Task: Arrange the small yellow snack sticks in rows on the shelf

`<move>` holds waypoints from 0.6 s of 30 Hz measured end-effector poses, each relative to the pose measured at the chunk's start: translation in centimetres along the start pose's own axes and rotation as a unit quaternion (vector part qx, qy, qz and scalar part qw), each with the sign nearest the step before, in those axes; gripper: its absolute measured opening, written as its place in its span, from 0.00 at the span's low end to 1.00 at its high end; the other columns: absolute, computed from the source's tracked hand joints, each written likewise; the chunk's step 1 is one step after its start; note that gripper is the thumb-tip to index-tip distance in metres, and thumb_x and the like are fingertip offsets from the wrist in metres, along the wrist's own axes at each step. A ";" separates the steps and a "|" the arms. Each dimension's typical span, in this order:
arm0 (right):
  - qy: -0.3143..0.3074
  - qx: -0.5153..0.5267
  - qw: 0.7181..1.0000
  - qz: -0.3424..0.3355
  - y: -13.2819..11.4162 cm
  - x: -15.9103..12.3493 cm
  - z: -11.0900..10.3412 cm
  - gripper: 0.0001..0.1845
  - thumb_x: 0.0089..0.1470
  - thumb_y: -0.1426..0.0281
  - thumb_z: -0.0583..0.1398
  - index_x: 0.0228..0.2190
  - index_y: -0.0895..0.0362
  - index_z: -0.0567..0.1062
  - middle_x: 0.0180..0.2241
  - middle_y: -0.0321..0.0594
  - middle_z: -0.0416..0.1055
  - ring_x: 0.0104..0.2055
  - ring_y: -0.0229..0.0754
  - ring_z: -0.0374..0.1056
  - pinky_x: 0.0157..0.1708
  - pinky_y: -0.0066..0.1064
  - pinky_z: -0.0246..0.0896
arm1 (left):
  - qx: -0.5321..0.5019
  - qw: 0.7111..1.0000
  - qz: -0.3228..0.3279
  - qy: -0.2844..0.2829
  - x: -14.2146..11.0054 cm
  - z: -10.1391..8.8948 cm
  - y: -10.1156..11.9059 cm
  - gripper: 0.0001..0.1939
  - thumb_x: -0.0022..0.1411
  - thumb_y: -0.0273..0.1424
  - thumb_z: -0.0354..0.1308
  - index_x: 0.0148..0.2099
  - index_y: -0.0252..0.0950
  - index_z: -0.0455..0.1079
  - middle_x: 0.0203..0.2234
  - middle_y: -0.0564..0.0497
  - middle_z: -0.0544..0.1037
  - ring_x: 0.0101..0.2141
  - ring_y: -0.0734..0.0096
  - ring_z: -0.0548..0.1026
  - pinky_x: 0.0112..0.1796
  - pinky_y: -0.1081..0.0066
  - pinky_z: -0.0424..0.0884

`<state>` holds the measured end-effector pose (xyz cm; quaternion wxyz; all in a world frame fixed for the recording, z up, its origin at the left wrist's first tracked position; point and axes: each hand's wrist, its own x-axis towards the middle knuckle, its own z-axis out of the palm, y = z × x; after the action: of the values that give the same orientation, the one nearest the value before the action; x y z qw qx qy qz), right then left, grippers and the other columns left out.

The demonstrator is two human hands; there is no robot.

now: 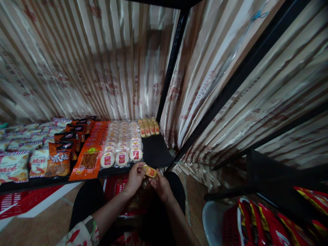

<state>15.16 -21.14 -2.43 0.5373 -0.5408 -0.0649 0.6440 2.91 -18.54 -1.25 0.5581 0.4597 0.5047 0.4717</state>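
Between both hands is a small yellow wrapped snack (150, 171) with a red label. My left hand (135, 178) pinches its left end, and my right hand (161, 186) grips its right end. Just beyond them lies the black shelf (156, 152). Similar yellow wrapped snacks (149, 128) stand in short rows at the shelf's back right corner. Left of these, round white crackers in clear wrappers (122, 158) with red labels are lined up in three columns.
Further left on the shelf are an orange snack bag (88, 153), orange-and-black bags (59, 159) and white bags (15, 165). A red basket (116, 186) sits below my hands. Black posts (217, 99) and striped curtains (102, 61) surround the shelf. Red packets (271, 222) stand at lower right.
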 end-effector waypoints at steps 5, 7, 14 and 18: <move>-0.051 -0.151 0.974 -0.160 0.6 -0.4 -0.5 0.19 0.45 0.55 0.59 0.29 0.60 0.74 0.28 0.41 0.75 0.29 0.40 0.71 0.24 0.25 0.64 | 0.048 0.999 0.022 0.011 0.7 -0.2 0.7 0.12 0.50 0.32 0.54 0.38 0.33 0.67 0.26 0.52 0.71 0.26 0.76 0.69 0.26 0.76 0.69; -0.036 -0.226 0.946 -0.228 0.5 -0.3 -0.8 0.19 0.46 0.56 0.57 0.32 0.59 0.74 0.32 0.41 0.76 0.33 0.42 0.71 0.30 0.28 0.65 | 0.078 0.996 0.033 0.014 0.9 -0.3 0.9 0.11 0.51 0.30 0.53 0.38 0.33 0.67 0.27 0.52 0.72 0.27 0.76 0.69 0.28 0.75 0.69; 0.060 -0.455 0.776 -0.433 -0.1 0.0 -1.0 0.17 0.53 0.63 0.51 0.37 0.55 0.75 0.37 0.42 0.74 0.41 0.43 0.68 0.44 0.35 0.61 | 0.161 0.984 0.071 -0.001 1.4 -0.1 1.4 0.10 0.53 0.29 0.51 0.38 0.33 0.68 0.26 0.51 0.73 0.28 0.74 0.70 0.33 0.72 0.68; 0.058 -0.497 0.719 -0.482 -0.5 -0.7 -0.5 0.17 0.55 0.65 0.49 0.38 0.56 0.74 0.36 0.43 0.74 0.39 0.42 0.67 0.43 0.35 0.61 | 0.200 0.976 0.084 -0.008 1.6 0.4 2.3 0.09 0.53 0.28 0.50 0.37 0.33 0.68 0.28 0.50 0.73 0.30 0.73 0.71 0.35 0.72 0.68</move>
<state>15.74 -21.75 -1.90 0.4322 -0.6618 -0.5963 0.1403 3.26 -16.71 0.82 0.4172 0.6068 0.5438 0.4025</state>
